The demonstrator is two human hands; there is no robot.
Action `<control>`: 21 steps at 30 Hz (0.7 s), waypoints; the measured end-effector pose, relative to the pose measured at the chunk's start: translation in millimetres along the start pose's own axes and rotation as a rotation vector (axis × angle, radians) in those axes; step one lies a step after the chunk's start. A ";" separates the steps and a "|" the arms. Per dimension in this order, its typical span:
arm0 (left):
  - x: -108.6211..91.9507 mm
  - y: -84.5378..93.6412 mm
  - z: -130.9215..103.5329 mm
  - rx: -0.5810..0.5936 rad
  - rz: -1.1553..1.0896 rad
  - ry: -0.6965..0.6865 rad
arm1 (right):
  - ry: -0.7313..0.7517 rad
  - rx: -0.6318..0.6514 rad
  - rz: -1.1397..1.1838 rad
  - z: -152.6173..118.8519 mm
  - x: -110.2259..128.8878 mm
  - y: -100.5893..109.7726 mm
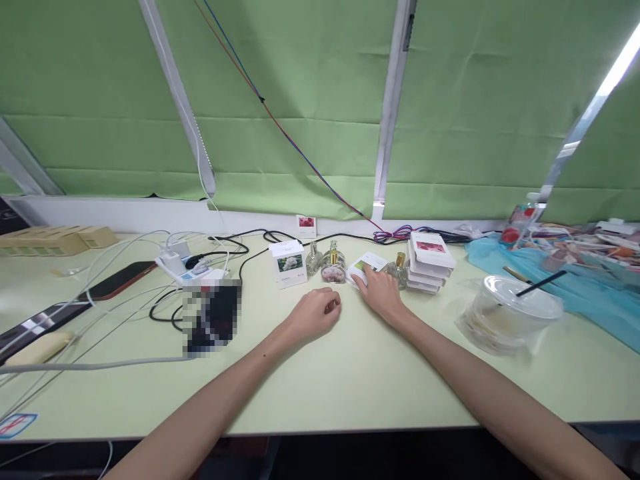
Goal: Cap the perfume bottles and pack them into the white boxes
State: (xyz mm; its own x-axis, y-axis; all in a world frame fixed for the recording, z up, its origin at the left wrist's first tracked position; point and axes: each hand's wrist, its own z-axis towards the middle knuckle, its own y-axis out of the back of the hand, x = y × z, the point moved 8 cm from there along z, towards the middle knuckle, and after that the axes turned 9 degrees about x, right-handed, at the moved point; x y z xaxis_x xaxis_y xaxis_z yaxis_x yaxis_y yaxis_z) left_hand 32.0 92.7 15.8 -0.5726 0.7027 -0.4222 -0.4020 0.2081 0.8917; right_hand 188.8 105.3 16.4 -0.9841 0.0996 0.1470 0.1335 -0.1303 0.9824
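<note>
My left hand (317, 310) rests on the table with its fingers loosely curled in and nothing seen in them. My right hand (384, 293) reaches forward onto a small white box (379, 260) with a green picture, thumb at its near edge and index finger across its top. Left of it stands a glass perfume bottle (333, 265) with a gold neck and a pink flower label. A clear bottle (314, 259) is just beside that one. Another gold-necked bottle (400, 267) sits right of my right hand, partly hidden.
White boxes (431, 260) are stacked at the right, and white boxes with a flower picture (290, 263) stand at the left. A lidded plastic tub (515, 310) with a black straw is farther right. A power strip (183, 267), cables and a phone (123, 280) lie left.
</note>
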 end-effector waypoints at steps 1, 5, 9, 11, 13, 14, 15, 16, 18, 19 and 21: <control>0.0 0.0 -0.1 0.000 0.001 0.000 | -0.002 -0.001 -0.004 -0.7 0.5 0.1; -0.3 0.0 -0.4 0.002 0.006 0.008 | 0.001 0.003 -0.029 -3.8 2.4 0.9; -0.8 -0.1 -0.5 0.000 0.011 0.017 | 0.008 0.007 -0.034 -6.4 1.6 2.9; -0.2 0.0 -0.3 -0.004 0.010 0.025 | 0.009 0.010 -0.027 -6.8 0.1 3.6; 0.9 0.5 0.1 -0.009 0.005 0.031 | 0.009 0.016 -0.014 -6.5 -1.7 3.9; 1.5 0.7 0.3 -0.011 0.001 0.033 | 0.010 0.017 -0.008 -6.4 -2.4 4.2; 2.1 0.9 0.5 -0.013 -0.001 0.036 | 0.013 0.016 -0.002 -6.2 -2.9 4.6; 2.7 1.0 0.8 -0.014 -0.002 0.037 | 0.015 0.014 0.003 -6.0 -3.4 5.2; 3.5 1.1 1.3 -0.016 -0.002 0.038 | 0.014 0.008 0.010 -5.6 -4.5 6.5; 3.4 0.8 1.6 -0.013 -0.004 0.032 | 0.011 0.006 0.014 -5.3 -5.3 7.1; 3.0 0.4 2.2 -0.012 0.000 0.023 | 0.002 0.005 0.025 -4.5 -7.4 7.3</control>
State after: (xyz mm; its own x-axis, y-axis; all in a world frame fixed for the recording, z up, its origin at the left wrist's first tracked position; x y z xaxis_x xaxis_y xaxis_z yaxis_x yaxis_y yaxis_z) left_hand 31.7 96.3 15.2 -0.5890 0.6865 -0.4263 -0.4108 0.1999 0.8895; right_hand 196.6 99.2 22.0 -0.9807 0.0940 0.1715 0.1589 -0.1282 0.9789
